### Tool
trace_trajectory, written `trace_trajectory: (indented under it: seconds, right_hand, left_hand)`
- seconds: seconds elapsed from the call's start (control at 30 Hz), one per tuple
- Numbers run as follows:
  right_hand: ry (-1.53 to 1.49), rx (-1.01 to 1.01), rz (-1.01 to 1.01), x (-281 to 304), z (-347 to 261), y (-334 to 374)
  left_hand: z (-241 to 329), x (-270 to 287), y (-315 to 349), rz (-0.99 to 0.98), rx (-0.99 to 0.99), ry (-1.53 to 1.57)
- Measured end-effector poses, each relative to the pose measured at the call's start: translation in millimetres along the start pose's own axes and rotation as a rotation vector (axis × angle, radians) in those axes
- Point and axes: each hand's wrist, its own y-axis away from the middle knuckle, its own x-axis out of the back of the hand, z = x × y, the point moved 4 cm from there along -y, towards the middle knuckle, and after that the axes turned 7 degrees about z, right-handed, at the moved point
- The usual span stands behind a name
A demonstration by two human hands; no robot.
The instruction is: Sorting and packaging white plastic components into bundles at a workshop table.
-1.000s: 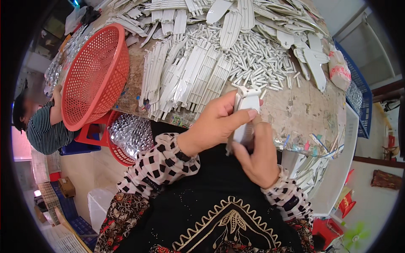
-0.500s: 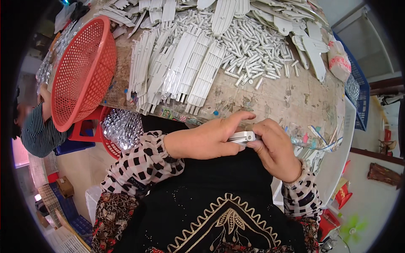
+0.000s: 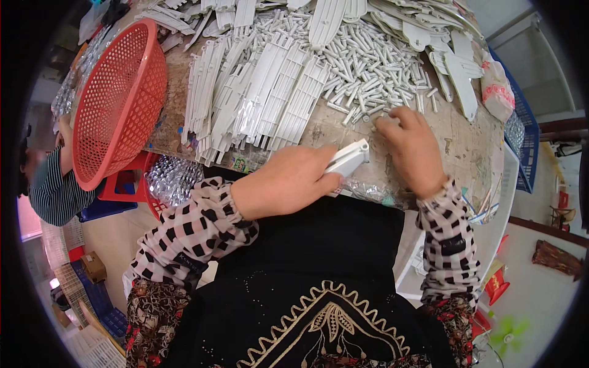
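Note:
My left hand [image 3: 285,184] grips a white, wedge-shaped plastic part [image 3: 348,158] near the table's front edge, its rounded end with a hole pointing up and right. My right hand [image 3: 416,150] is over the table to the right of that part, apart from it. Its thumb and index finger are bent close together at the near edge of a heap of small white plastic pins [image 3: 368,73]; whatever is between the fingertips is too small to make out. To the left of the heap lie several long, ribbed white plastic slats [image 3: 270,92], stacked side by side.
A red perforated basket [image 3: 119,104] stands tilted at the table's left. More flat white parts [image 3: 460,80] lie at the back and right, by a white and red bag [image 3: 497,92]. A blue crate [image 3: 521,135] is beyond the right edge. Another person [image 3: 55,178] sits at far left.
My right hand has left the white part and moved up and away to the edge of the pin heap. My left hand has lifted the part slightly forward and tilted it.

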Motion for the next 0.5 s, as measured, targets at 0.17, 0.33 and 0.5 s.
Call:
trace_trajectory:
  seconds: [0.17, 0.33, 0.5]
  right_hand:
    - [0.007, 0.160, -0.110, -23.2, 13.9, -0.4]
    - [-1.280, -0.807, 0.131, -25.8, 12.1, 23.3]
    - [-1.446, -0.831, 0.237, -41.6, 1.3, 30.1]
  left_hand:
    - [9.2, -4.4, -20.9, 0.021, 0.017, -0.146]
    - [13.5, -12.0, -21.0, 0.117, -0.113, -0.252]
    - [12.9, -18.2, -23.0, 0.112, -0.072, -0.278]
